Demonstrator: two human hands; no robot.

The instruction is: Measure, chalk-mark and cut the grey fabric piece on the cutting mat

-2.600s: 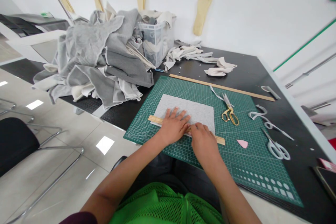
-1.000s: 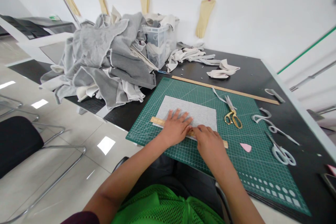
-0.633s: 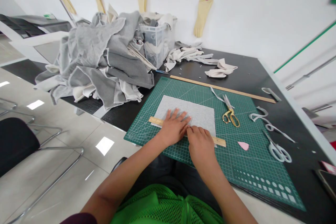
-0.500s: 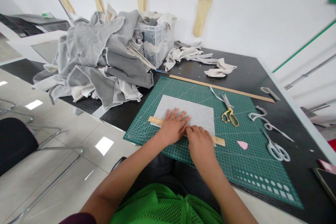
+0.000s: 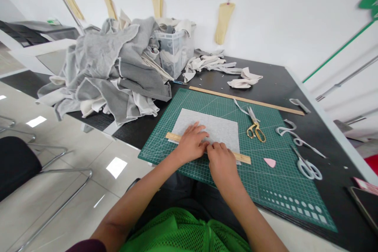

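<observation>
A light grey rectangle of fabric (image 5: 217,125) lies flat on the green cutting mat (image 5: 165,126). Across its near edge runs a short wooden ruler (image 5: 242,158), both ends showing beyond my hands. My left hand (image 5: 191,141) rests over the ruler and fabric, fingers slightly bent and apart, thumb toward the right hand. Beside it, my right hand (image 5: 221,161) is closed over the ruler, fingers curled; its fingertips are partly hidden. To the right lie gold-handled scissors (image 5: 255,128), a pink tailor's chalk piece (image 5: 269,162) and white-handled scissors (image 5: 307,167).
A long wooden ruler (image 5: 248,100) lies along the mat's far edge. Grey fabric is heaped (image 5: 103,63) at the left, beside a clear plastic bin (image 5: 173,51) of cloth. Fabric scraps (image 5: 245,78) and strips (image 5: 304,141) lie on the black table. A phone (image 5: 364,206) is at right.
My left hand's fingers, spread flat on the fabric before, are now drawn closer together and bent. The right hand stays on the ruler. The view has shifted slightly.
</observation>
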